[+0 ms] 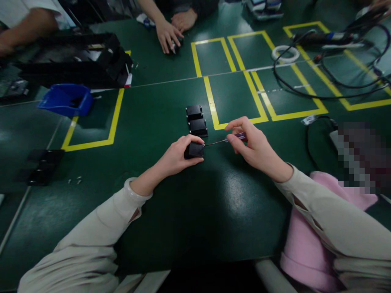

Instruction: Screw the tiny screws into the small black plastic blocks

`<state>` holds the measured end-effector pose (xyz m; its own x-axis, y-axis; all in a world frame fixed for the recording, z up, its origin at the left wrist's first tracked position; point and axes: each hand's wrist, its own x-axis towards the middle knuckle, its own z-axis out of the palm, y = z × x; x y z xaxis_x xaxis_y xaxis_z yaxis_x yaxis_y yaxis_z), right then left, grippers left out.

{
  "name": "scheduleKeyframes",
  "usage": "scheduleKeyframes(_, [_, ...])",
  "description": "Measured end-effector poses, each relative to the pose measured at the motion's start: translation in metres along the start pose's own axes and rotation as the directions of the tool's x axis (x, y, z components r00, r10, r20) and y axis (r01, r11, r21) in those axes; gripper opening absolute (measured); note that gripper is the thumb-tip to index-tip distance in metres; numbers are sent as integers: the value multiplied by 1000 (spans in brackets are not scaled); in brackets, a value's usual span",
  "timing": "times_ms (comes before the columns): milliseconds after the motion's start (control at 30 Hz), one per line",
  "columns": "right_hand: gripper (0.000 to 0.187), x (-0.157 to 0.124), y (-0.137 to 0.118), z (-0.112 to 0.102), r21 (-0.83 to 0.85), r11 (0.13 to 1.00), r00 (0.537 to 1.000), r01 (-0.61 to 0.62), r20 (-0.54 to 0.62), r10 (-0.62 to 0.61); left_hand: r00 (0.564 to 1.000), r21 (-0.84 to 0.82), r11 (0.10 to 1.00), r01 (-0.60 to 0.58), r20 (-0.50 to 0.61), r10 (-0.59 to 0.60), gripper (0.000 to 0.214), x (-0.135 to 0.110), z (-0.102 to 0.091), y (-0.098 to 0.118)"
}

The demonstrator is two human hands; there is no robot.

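Note:
My left hand (pixel 182 153) grips a small black box-shaped part (pixel 196 150) against the green table, thumb and fingers on opposite sides. In my right hand (pixel 249 142) is a screwdriver (pixel 236 137) with a dark purplish handle. Its thin shaft runs left, and the tip meets the right side of the black part, near a corner. Just beyond stand two similar black parts (pixel 198 126) in a row, with small shiny screws at their sides. Whether the tip sits in a screw head is too small to tell.
Yellow tape rectangles (pixel 241 122) mark the table. At the left are a blue bin (pixel 69 99), black trays (pixel 91 61), more black parts (pixel 42 167) and loose screws (pixel 79 180). Cables (pixel 305 95) and a white ring (pixel 285 53) lie right. A co-worker's hands (pixel 168 36) work opposite. Pink cloth (pixel 301 244) lies near my right arm.

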<state>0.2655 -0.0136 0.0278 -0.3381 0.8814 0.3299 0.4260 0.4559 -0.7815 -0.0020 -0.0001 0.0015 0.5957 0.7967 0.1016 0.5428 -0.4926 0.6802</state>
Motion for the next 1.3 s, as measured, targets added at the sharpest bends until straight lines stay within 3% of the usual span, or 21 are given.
scheduleKeyframes(200, [5, 0, 0, 0, 12, 1000, 999, -29, 26, 29, 1000, -11, 1000, -21, -6, 21, 41, 0, 0, 1])
scheduleKeyframes(467, [11, -1, 2, 1, 15, 998, 998, -53, 26, 53, 1000, -18, 1000, -16, -7, 16, 41, 0, -1, 1])
scheduleKeyframes(667, [13, -1, 1, 1, 0, 1000, 1000, 2, 7, -2, 1000, -4, 1000, -11, -3, 11, 41, 1, 0, 1])
scheduleKeyframes(900, [6, -1, 2, 1, 24, 999, 999, -35, 24, 34, 1000, -6, 1000, 1, -3, -1, 41, 1, 0, 1])
scheduleKeyframes(1033, [12, -1, 1, 0, 3, 1000, 1000, 1, 11, -1, 1000, -9, 1000, -7, -9, 7, 40, 1, 0, 2])
scheduleKeyframes(1300, [6, 0, 2, 0, 23, 998, 998, -59, 38, 58, 1000, -1, 1000, -5, -3, 5, 40, 1, -1, 3])
